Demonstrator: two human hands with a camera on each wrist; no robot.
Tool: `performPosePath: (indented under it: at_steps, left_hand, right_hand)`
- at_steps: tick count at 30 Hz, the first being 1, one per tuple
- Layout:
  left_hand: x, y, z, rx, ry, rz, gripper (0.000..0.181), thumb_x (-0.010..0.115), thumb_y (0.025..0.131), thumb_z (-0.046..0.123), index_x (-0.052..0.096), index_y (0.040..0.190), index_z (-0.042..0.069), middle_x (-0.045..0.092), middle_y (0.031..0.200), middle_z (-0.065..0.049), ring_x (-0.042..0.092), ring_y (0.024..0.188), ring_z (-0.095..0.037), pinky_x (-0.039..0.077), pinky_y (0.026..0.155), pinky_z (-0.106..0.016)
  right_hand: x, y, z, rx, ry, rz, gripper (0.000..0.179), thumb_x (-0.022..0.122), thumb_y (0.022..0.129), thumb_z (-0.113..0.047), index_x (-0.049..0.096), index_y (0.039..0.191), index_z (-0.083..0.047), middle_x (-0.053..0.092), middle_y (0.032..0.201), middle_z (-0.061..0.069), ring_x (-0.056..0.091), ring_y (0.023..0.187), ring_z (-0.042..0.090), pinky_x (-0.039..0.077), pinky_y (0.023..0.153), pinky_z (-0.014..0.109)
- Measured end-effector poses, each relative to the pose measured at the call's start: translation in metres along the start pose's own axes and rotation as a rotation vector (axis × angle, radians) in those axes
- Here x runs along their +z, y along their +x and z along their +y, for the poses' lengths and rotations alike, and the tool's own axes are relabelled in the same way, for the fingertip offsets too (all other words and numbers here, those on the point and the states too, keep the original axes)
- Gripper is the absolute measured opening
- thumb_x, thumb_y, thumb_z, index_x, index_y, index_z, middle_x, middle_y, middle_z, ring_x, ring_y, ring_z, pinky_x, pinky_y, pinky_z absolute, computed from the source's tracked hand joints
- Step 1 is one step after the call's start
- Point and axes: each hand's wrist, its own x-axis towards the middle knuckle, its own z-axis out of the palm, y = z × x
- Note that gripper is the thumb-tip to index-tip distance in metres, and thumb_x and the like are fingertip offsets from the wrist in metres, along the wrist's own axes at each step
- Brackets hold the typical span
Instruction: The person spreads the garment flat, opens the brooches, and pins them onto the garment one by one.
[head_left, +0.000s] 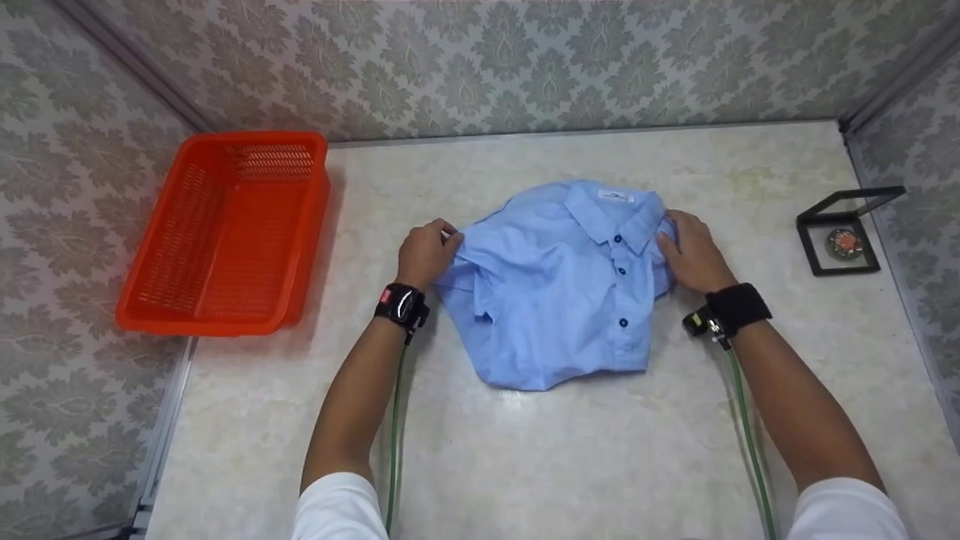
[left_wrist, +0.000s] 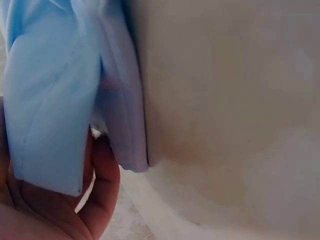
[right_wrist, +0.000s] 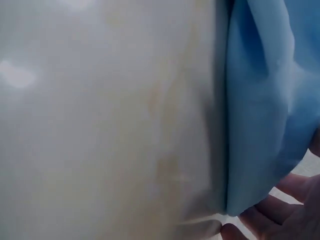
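Note:
A light blue button-up shirt (head_left: 547,277) lies rumpled on the table, front side up, its collar pointing away from me and dark buttons down its right part. At the shirt's left edge my left hand (head_left: 426,253) pinches the sleeve; in the left wrist view curled fingers (left_wrist: 106,185) show behind the sleeve's hem. On the opposite side my right hand (head_left: 696,253) holds the other sleeve beside the collar, thumb on top. Its fingers (right_wrist: 272,210) reach under the cloth in the right wrist view, partly hidden by it.
An orange-red plastic basket (head_left: 306,247) with perforated walls stands at the left of the table (head_left: 450,465). Toward the right edge sits a black-framed open case (head_left: 847,270) with a round patterned disc (head_left: 844,244) in it. Patterned walls (head_left: 517,67) enclose the table. Green cables run along both forearms.

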Motion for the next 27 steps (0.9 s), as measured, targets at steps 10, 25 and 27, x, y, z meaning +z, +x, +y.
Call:
performPosePath:
  at_steps: [10,25,27]
  left_hand:
    - [0.005,-0.002,0.042,0.176,0.071,0.022,0.031,0.066,0.098,0.034,0.072,0.110,0.006,0.065,0.115,-0.012,0.058,0.110,-0.029,0.046,0.092,-0.042]
    - [0.042,-0.001,0.110,0.518,0.236,-0.158,0.043,0.059,0.103,0.034,0.064,0.133,0.004,0.055,0.144,-0.015,0.050,0.134,-0.028,0.037,0.112,-0.041]
    - [0.047,0.000,0.115,0.532,0.279,-0.179,0.044,0.056,0.104,0.033,0.062,0.136,0.003,0.054,0.145,-0.015,0.048,0.136,-0.028,0.036,0.113,-0.041]
  right_hand:
    - [-0.013,-0.003,0.013,0.033,-0.041,0.062,0.049,0.034,0.101,0.000,0.032,0.147,0.017,0.037,0.148,0.038,0.027,0.139,0.054,0.020,0.116,0.057]
    - [-0.010,0.001,0.015,0.033,-0.041,0.045,0.045,0.051,0.105,-0.020,0.053,0.136,0.013,0.038,0.147,0.037,0.026,0.138,0.056,0.021,0.114,0.060]
    - [-0.010,0.001,0.015,0.037,-0.045,0.035,0.047,0.051,0.106,-0.023,0.053,0.136,0.013,0.037,0.148,0.036,0.025,0.138,0.056,0.021,0.114,0.061]
